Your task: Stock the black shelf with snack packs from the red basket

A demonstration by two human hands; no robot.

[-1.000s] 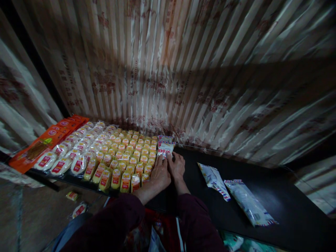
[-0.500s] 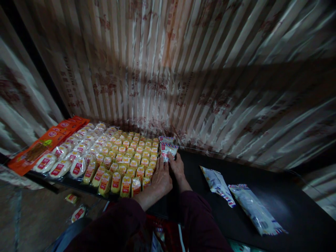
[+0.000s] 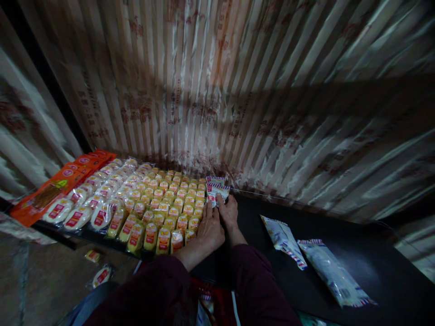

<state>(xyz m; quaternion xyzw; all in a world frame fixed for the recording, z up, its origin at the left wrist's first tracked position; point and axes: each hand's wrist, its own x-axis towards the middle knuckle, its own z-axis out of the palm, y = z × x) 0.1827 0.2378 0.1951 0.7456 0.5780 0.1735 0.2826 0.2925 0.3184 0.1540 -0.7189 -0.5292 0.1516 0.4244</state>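
A white snack packet (image 3: 217, 194) with red lettering and a red-and-blue striped edge lies at the right end of the packed rows. My left hand (image 3: 210, 231) reaches it from the left, its fingers stretched forward and pressed together on the packet's near end. From the right, the fingers of my right hand (image 3: 229, 213) are bent over the same packet. Another striped packet (image 3: 217, 180) shows just behind it. Close on the left stand rows of small yellow wrapped cakes (image 3: 163, 240), several deep. The undersides of both hands are hidden.
Farther left lie clear-wrapped round white cakes (image 3: 79, 218) and orange packets (image 3: 44, 194). Two loose striped packets, one smaller (image 3: 283, 237) and one larger (image 3: 335, 271), rest on the black shelf (image 3: 360, 240). A sheeted wall (image 3: 217, 108) rises behind. Two wrapped cakes (image 3: 101, 276) lie lower left.
Both hands have stayed at the white packet and shifted only slightly. The packet now leans back flatter, with more of its red lettering showing.
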